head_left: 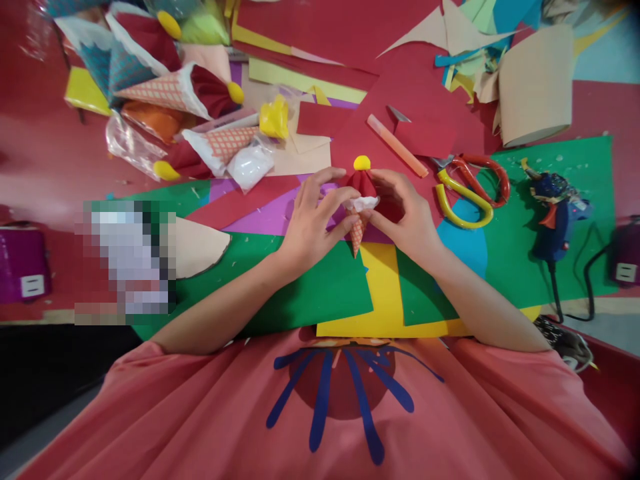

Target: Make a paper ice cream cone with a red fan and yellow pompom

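Note:
A small paper ice cream cone [357, 230] is between my two hands, point toward me. It has an orange checked cone, a white wavy rim, a dark red folded top and a yellow disc at the tip. My left hand [317, 213] grips it from the left, thumb and fingers at the white rim. From the right, my right hand [406, 212] holds it too, with its thumb near the rim and its fingers by the red top. Under it lie purple, green and yellow sheets [383, 293].
Similar paper cones [165, 93] and clay packets lie at the back left. Scissors [473, 190], an orange stick [397, 145] and a glue gun [557, 220] with a cord are on the right. A beige paper cup [537, 87] stands behind them.

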The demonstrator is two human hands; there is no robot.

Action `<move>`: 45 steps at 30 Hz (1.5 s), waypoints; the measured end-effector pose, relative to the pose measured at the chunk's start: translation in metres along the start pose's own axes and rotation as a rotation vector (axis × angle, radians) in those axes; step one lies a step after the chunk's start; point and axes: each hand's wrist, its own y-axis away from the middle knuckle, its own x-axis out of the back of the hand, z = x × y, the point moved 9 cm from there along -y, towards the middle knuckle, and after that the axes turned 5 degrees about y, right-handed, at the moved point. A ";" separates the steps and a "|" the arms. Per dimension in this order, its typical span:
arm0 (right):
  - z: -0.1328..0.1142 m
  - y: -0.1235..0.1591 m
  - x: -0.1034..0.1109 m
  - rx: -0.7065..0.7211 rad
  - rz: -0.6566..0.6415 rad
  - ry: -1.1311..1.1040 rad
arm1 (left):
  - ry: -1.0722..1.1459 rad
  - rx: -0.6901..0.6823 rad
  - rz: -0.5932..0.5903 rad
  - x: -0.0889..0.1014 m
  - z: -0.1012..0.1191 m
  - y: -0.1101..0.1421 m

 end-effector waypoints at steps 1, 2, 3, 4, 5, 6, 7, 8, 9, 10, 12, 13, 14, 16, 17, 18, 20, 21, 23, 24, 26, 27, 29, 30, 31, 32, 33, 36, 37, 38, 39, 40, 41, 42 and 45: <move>0.000 0.000 0.000 0.002 0.001 -0.005 | 0.015 0.009 0.000 0.000 0.000 0.000; -0.001 0.000 0.000 0.004 0.002 -0.015 | 0.035 0.019 -0.001 0.000 -0.001 0.000; -0.001 -0.001 0.000 0.006 0.004 -0.031 | 0.054 0.027 -0.003 0.000 -0.001 0.000; 0.000 -0.001 0.000 0.001 0.006 -0.053 | 0.072 0.023 -0.005 -0.001 -0.001 0.000; 0.002 -0.002 0.000 -0.010 0.010 -0.077 | 0.091 0.018 -0.007 -0.001 -0.002 0.000; 0.004 -0.002 0.001 -0.022 0.017 -0.099 | 0.108 0.016 -0.008 -0.002 -0.002 -0.001; 0.006 -0.003 0.002 -0.035 0.027 -0.117 | 0.125 0.015 -0.005 -0.002 -0.003 -0.001; 0.008 -0.003 0.003 -0.045 0.040 -0.131 | 0.139 0.019 0.000 -0.002 -0.004 -0.001; 0.009 -0.004 0.004 -0.051 0.052 -0.141 | 0.152 0.030 0.002 -0.002 -0.005 -0.001; 0.011 -0.004 0.005 -0.054 0.061 -0.148 | 0.163 0.048 -0.002 -0.003 -0.007 -0.001; 0.013 -0.005 0.007 -0.064 0.070 -0.162 | 0.185 0.091 -0.037 -0.007 -0.010 0.000; 0.014 -0.005 0.007 -0.071 0.070 -0.167 | 0.196 0.113 -0.063 -0.010 -0.011 0.001; 0.014 -0.005 0.007 -0.078 0.067 -0.171 | 0.205 0.134 -0.085 -0.012 -0.013 0.002; 0.015 -0.005 0.006 -0.087 0.062 -0.171 | 0.220 0.170 -0.111 -0.014 -0.016 0.003; 0.015 -0.005 0.005 -0.090 0.057 -0.171 | 0.226 0.185 -0.117 -0.015 -0.017 0.004; 0.015 -0.005 0.005 -0.089 0.051 -0.171 | 0.230 0.197 -0.120 -0.015 -0.018 0.004; 0.013 -0.005 0.002 -0.082 0.031 -0.181 | 0.235 0.205 -0.123 -0.014 -0.019 0.004; 0.012 -0.004 0.000 -0.079 0.020 -0.188 | 0.243 0.199 -0.123 -0.014 -0.019 0.004; 0.011 -0.003 -0.002 -0.078 0.002 -0.206 | 0.282 0.152 -0.113 -0.012 -0.014 0.004; 0.012 -0.003 -0.002 -0.090 -0.003 -0.216 | 0.318 0.114 -0.100 -0.010 -0.009 0.003; 0.015 -0.002 -0.002 -0.119 -0.001 -0.267 | 0.413 0.072 -0.050 -0.005 -0.004 0.002; 0.016 -0.002 -0.001 -0.130 0.002 -0.311 | 0.464 0.093 -0.022 -0.004 -0.004 0.001; 0.020 -0.003 0.001 -0.142 0.013 -0.414 | 0.573 0.217 0.005 -0.006 -0.013 0.001; 0.022 -0.004 0.001 -0.146 0.020 -0.458 | 0.634 0.273 -0.011 -0.010 -0.016 0.001; 0.024 -0.005 0.002 -0.148 0.031 -0.490 | 0.695 0.330 -0.041 -0.015 -0.019 0.001; 0.025 -0.005 0.003 -0.147 0.047 -0.510 | 0.751 0.380 -0.079 -0.021 -0.020 0.002; 0.027 -0.006 0.005 -0.145 0.067 -0.522 | 0.798 0.429 -0.114 -0.026 -0.022 0.003; 0.026 -0.006 0.009 -0.101 0.123 -0.542 | 0.888 0.575 -0.182 -0.037 -0.024 0.008; 0.025 -0.006 0.010 -0.082 0.134 -0.543 | 0.909 0.613 -0.199 -0.040 -0.023 0.010; 0.023 -0.006 0.010 -0.067 0.140 -0.534 | 0.930 0.645 -0.217 -0.042 -0.022 0.012; 0.022 -0.006 0.011 -0.057 0.144 -0.514 | 0.950 0.672 -0.238 -0.045 -0.020 0.013; 0.021 -0.006 0.011 -0.056 0.148 -0.482 | 0.967 0.695 -0.257 -0.047 -0.018 0.015; 0.020 -0.006 0.011 -0.061 0.144 -0.447 | 0.979 0.712 -0.270 -0.049 -0.017 0.016; 0.018 -0.005 0.010 -0.064 0.134 -0.416 | 0.984 0.728 -0.277 -0.050 -0.016 0.016; 0.014 -0.005 0.010 -0.057 0.122 -0.409 | 0.959 0.758 -0.267 -0.048 -0.017 0.016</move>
